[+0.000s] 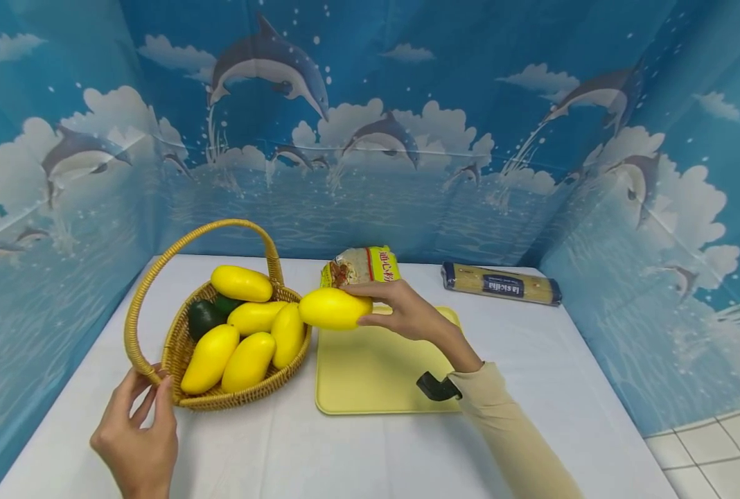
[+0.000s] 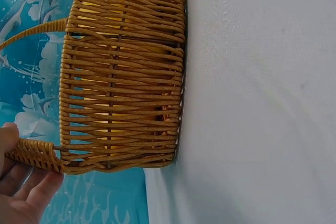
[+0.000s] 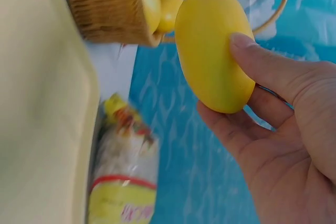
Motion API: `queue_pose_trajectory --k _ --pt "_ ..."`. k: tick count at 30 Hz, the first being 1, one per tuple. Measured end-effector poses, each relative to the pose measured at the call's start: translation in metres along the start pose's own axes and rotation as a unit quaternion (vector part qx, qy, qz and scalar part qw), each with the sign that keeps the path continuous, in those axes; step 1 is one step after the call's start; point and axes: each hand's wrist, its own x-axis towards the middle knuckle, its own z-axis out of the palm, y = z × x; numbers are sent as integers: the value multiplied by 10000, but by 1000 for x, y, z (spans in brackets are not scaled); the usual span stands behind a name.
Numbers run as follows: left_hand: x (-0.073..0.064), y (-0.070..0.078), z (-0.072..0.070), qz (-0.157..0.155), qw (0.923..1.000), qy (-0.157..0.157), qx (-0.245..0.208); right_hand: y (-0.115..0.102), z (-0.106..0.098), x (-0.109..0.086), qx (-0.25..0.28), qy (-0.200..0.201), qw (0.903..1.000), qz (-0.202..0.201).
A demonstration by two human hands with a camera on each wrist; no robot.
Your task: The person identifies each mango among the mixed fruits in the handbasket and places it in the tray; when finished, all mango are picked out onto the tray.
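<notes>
My right hand [image 1: 402, 310] pinches a yellow mango [image 1: 335, 309] by one end, above the near-left part of a pale yellow tray [image 1: 376, 378]. The right wrist view shows the thumb on one side of the mango [image 3: 212, 51] and fingers on the other. A wicker basket [image 1: 245, 400] stands left of the tray, holding several yellow mangoes [image 1: 249, 362] and dark green avocados [image 1: 204, 319]. My left hand [image 1: 141, 430] grips the foot of the basket's handle [image 1: 134, 326]. Up close, its fingers [image 2: 44, 190] curl round the woven handle base beside the basket wall [image 2: 121, 87].
Behind the tray lies a clear bag with yellow printed labels [image 1: 360, 265]. A pack of spaghetti [image 1: 501, 283] rests at the back right of the white-clothed table [image 1: 270, 457]. Blue dolphin-print curtains [image 1: 370, 187] stand around the back and sides.
</notes>
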Motion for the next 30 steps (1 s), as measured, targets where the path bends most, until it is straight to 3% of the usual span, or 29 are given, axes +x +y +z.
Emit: queue_pose_trajectory --k 12,18,24,30 --pt "0 0 1 8 10000 20 36 45 -9 -21 719 -245 9931 896" --pt "0 0 0 -2 10000 4 34 65 -6 -19 792 -338 9899 1128" --pt "0 0 0 1 10000 10 25 88 -1 -15 1206 -522 9823 1338" --pt "-1 1 0 -45 10000 -6 70 100 4 -9 1169 -635 9819 1352"
